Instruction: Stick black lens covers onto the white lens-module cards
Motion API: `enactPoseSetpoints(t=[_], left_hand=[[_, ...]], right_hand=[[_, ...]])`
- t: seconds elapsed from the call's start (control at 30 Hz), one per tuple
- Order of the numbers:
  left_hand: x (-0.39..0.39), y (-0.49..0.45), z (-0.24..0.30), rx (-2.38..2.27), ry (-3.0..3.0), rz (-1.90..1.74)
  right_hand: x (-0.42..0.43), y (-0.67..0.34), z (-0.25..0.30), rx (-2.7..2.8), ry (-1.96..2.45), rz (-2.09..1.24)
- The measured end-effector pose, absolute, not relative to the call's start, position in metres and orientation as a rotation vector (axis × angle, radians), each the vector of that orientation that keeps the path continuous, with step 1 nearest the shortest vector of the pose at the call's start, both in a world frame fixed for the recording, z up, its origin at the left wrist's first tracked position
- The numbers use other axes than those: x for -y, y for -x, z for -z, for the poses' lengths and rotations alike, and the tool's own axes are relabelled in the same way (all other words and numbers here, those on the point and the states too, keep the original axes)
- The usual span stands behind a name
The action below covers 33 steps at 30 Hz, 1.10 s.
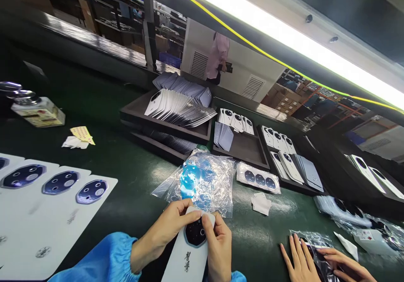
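Note:
A white phone back cover [186,259] with a dark camera module [195,232] is held near the bottom middle. My left hand [167,227] grips its upper left edge, fingers pinched at the top of the module. My right hand [217,242] holds the cover's right side, with the thumb pressed beside the module. Just beyond them lies a crinkled clear plastic bag [202,181] with blue round film pieces inside.
Finished white covers [47,206] lie in a row at the left. Dark trays [164,120] hold stacks of covers at the back. Another person's two hands [315,261] rest on a plastic bag at the bottom right. A small bottle [38,111] stands at the far left.

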<state>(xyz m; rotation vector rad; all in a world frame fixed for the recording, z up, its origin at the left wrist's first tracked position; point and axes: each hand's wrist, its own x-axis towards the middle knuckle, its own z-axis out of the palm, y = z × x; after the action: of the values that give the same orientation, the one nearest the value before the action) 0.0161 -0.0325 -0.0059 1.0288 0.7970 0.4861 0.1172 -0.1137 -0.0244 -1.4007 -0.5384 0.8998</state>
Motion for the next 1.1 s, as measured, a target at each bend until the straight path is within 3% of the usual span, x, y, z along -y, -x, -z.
enactPoseSetpoints(t=[0.27,0.57,1.1], left_hand=[[0.042,-0.024,0.014,-1.021,-1.428,-0.597],[0.024,-0.011,-0.003,-1.0,-1.018,-0.901],[0.02,-0.002,0.006,-0.9,-0.868,-0.905]], right_hand=[[0.111,-0.127,0.023,0.694,1.439,-0.961],[0.115,-0.105,0.028,0.82,1.424,-0.909],[0.115,-0.099,0.025,0.757,1.384,-1.069]])
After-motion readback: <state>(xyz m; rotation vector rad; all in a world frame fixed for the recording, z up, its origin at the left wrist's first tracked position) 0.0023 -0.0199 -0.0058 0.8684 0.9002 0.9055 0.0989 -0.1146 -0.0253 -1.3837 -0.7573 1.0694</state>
